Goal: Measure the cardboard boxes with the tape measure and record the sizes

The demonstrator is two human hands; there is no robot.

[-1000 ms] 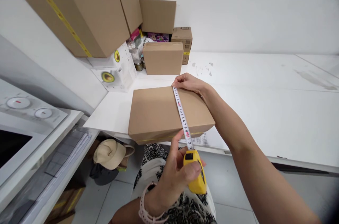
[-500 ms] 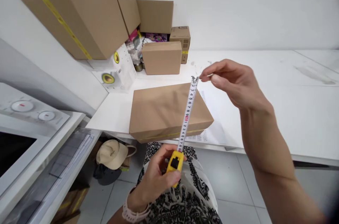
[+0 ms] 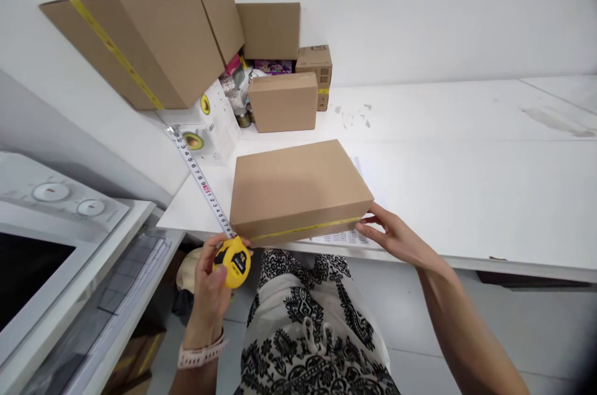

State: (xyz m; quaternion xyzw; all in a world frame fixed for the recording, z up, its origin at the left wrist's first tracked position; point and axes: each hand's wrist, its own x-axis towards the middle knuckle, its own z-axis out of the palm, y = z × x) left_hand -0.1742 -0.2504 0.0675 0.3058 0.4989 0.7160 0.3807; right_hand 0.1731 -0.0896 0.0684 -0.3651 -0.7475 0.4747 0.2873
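A flat brown cardboard box (image 3: 298, 186) with yellow tape along its front lies at the near edge of the white table (image 3: 466, 165). My left hand (image 3: 209, 286) is closed round a yellow tape measure (image 3: 233, 261) just below the box's front left corner. Its white blade (image 3: 198, 180) sticks out up and to the left, free in the air. My right hand (image 3: 396, 236) rests open at the box's front right corner, fingertips touching it. A printed sheet (image 3: 345, 237) lies under the box.
Several cardboard boxes (image 3: 282, 101) and avocado-print white cartons (image 3: 205, 124) are stacked at the back left against the wall. A white appliance with dials (image 3: 51, 214) stands at the left. A beige cap (image 3: 186, 261) lies on the floor under the table.
My right hand let go of the blade tip and dropped to the box's front right corner. My left hand moved left with the tape measure; the blade now points up-left beside the box.
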